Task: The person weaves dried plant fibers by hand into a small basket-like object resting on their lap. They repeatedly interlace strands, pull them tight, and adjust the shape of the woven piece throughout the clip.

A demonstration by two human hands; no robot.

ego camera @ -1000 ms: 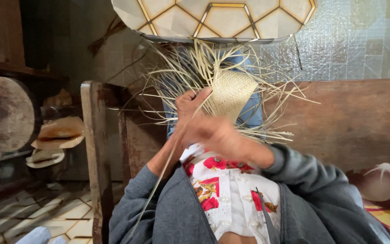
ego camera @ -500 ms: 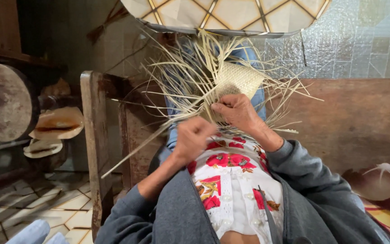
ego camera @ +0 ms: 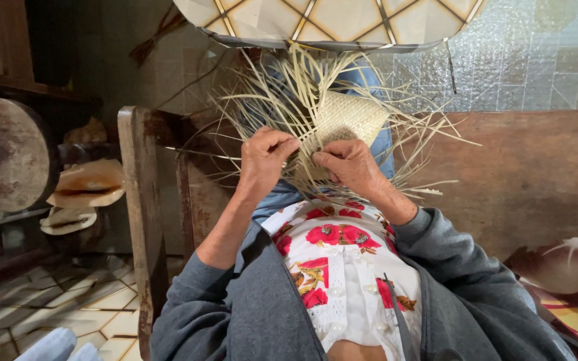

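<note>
A small woven straw mat (ego camera: pixel 352 117) with many loose pale strands (ego camera: pixel 282 87) fanning out rests over my knees. My left hand (ego camera: pixel 265 157) pinches strands at the mat's lower left edge. My right hand (ego camera: pixel 349 164) grips strands at the lower edge just beside it, the fingertips of both hands almost touching. Grey sleeves and a white shirt with red flowers (ego camera: pixel 332 261) fill the bottom of the view.
A wooden chair frame (ego camera: pixel 143 200) stands at my left. Finished straw hats (ego camera: pixel 85 187) and a round wooden block (ego camera: pixel 5 154) lie on a shelf at far left. A wooden panel (ego camera: pixel 536 174) runs along the right, with a hat brim (ego camera: pixel 329 20) overhead.
My left hand, lower and pulling a long strand before, has risen to the mat's edge beside my right hand. The long strand hanging down to the left is gone from there.
</note>
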